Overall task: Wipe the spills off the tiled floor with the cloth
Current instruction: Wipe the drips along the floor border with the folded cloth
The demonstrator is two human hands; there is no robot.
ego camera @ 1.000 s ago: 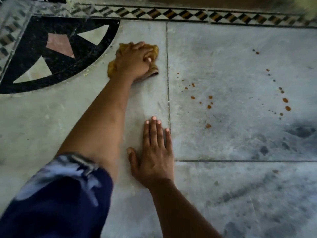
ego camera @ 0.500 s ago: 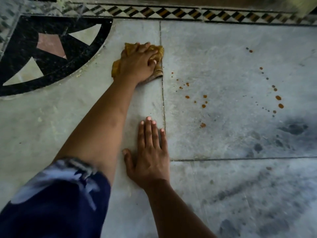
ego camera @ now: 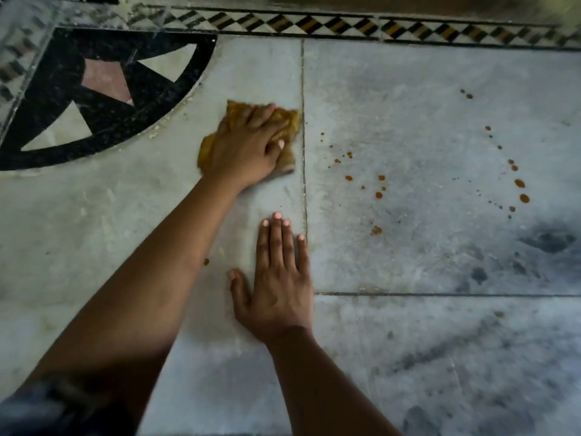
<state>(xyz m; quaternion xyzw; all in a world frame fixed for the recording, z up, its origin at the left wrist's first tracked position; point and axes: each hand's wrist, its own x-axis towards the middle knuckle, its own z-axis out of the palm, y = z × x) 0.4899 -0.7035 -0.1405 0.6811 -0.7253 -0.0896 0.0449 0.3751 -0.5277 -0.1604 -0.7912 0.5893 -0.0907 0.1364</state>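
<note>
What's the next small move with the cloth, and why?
Probably slide the cloth right across the grout line: the left hand presses it just left of the nearest orange drops, not yet wiped. The right hand lies flat on the floor.

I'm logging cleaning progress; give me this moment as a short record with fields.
left hand: presses the cloth on the floor, left of the tile joint
right hand: flat on the floor, fingers straight
cloth: yellow-brown, bunched
spills: orange-brown drops right of the joint, unwiped; one drop beside the left forearm
</note>
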